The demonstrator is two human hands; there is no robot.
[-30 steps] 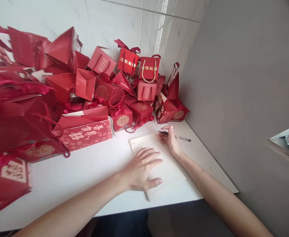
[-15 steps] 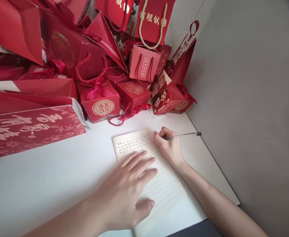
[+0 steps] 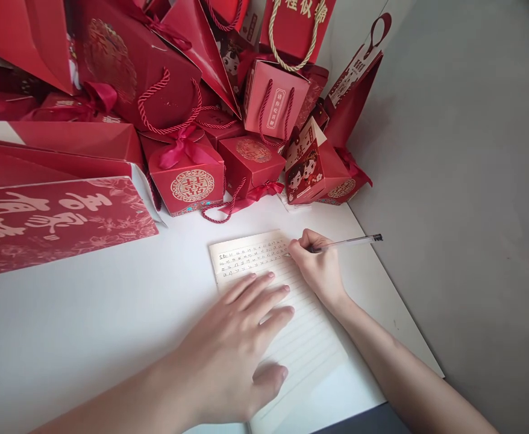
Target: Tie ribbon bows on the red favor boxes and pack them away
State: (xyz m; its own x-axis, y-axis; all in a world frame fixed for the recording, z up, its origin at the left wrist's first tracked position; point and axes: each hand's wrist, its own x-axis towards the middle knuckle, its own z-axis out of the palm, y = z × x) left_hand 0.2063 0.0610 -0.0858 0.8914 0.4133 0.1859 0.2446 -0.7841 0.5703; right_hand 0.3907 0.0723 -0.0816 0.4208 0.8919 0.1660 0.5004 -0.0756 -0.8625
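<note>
A lined notebook (image 3: pixel 307 355) lies on the white table, with several rows of handwritten numbers along the top of its page. Spread flat over the left part of the page, my left hand (image 3: pixel 241 343) has its fingers apart. My right hand (image 3: pixel 321 268) is closed around a clear-barrelled pen (image 3: pixel 355 242) at the right end of the written rows. The pen's dark end points to the right, and its tip sits by the last row, partly hidden by my fingers.
Red gift boxes (image 3: pixel 187 175) with ribbons and rope handles pile up behind the notebook. A large red box (image 3: pixel 65 217) lies at the left. A grey wall (image 3: pixel 463 181) borders the white table (image 3: pixel 88 337) on the right.
The whole view has shifted slightly, with the boxes appearing higher and further right. My right hand still grips the pen at the rows' end, and my left hand stays flat on the page.
</note>
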